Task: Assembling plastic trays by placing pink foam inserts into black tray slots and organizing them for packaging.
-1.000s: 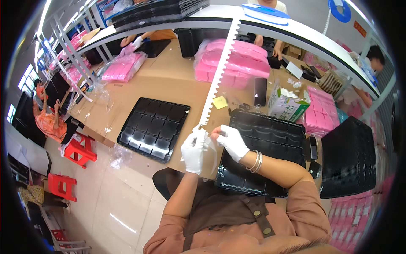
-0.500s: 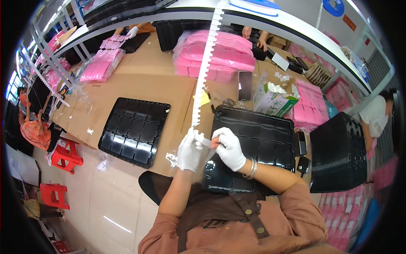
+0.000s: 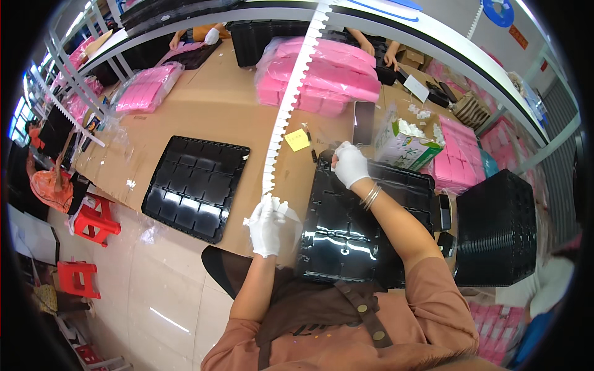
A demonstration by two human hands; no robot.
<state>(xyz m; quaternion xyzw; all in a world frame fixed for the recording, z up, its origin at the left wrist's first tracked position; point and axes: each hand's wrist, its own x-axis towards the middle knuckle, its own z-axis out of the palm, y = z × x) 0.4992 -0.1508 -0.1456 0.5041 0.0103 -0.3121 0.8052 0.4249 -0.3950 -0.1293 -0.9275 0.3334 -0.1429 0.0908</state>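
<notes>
Right hand [image 3: 351, 165] has moved far and right, away from left hand [image 3: 266, 229]. It's curled at the far-left part of the black tray [image 3: 322, 210]; can't tell if it holds anything. Left pinches near end of white toothed strip [image 3: 271, 157], long axis far-to-near. Printed carton [image 3: 405, 151], yellow note [image 3: 297, 140] with handwriting.

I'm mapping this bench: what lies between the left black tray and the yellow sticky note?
In the head view, the white toothed strip crosses over brown cardboard.

White notched strip [image 3: 287, 105], extended, black tray [image 3: 346, 213], flat
</notes>
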